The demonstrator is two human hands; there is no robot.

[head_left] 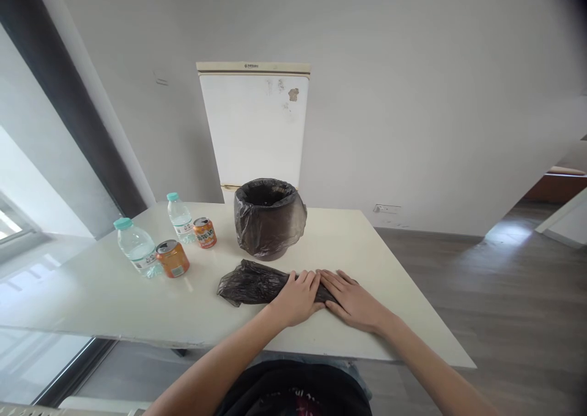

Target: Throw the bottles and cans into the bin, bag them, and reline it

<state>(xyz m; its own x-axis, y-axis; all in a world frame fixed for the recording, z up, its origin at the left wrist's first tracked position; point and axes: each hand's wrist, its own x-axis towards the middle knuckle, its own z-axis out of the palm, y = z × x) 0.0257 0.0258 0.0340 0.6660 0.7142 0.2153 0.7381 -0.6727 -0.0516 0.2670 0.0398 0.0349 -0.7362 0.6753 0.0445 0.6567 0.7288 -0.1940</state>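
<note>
A black plastic garbage bag [254,283] lies bunched into a long strip on the table, its loose, crumpled end spread to the left. My left hand [299,298] is closed over the middle of the strip, fingers curved across it and thumb on the near side. Beside it, my right hand [353,301] presses on the bag's right end with its fingers stretched out flat. The fingertips of both hands nearly meet. Just behind the bag stands a trash can [268,220] lined with another dark plastic bag, whose edge is folded over the rim.
Two clear bottles with teal caps, one nearer [137,249] and one farther [181,220], stand on the left of the pale table [183,315]. Next to them are two orange cans [173,259], both upright. A white refrigerator [254,122] stands against the wall behind.
</note>
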